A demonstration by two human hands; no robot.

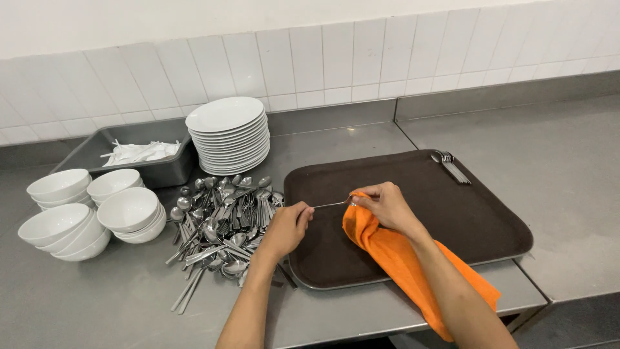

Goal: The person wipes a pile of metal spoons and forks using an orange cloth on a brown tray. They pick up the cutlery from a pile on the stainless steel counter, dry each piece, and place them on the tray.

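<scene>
bowls: white bowls in four short stacks near the counter's left edge, the stacks touching one another.
bin: a grey bin against the back wall behind the bowls, holding white plastic cutlery.
plates: a tall stack of white plates just right of the bin, near the counter's back edge.
cutlery pile: a loose heap of steel spoons and other cutlery on the bare steel counter, between the bowls and the tray; some handles point toward the front edge.
left hand: the left hand sits over the tray's left rim, thumb and fingers pinched on the handle end of a spoon.
spoon: thin and steel, held level above the tray's left part, stretched between the two hands; its bowl end is hidden inside the cloth.
right hand: the right hand is closed around a bunch of orange cloth, pressing it about the spoon's far end.
cloth: it hangs from the right hand, runs under the forearm, crosses the tray's front rim and drops past the counter's front edge.
tray: a dark brown rectangular tray on the counter's front right part, its front right corner near the counter's edge.
forks: a few steel forks lie together at the tray's back right corner, well apart from both hands.
</scene>
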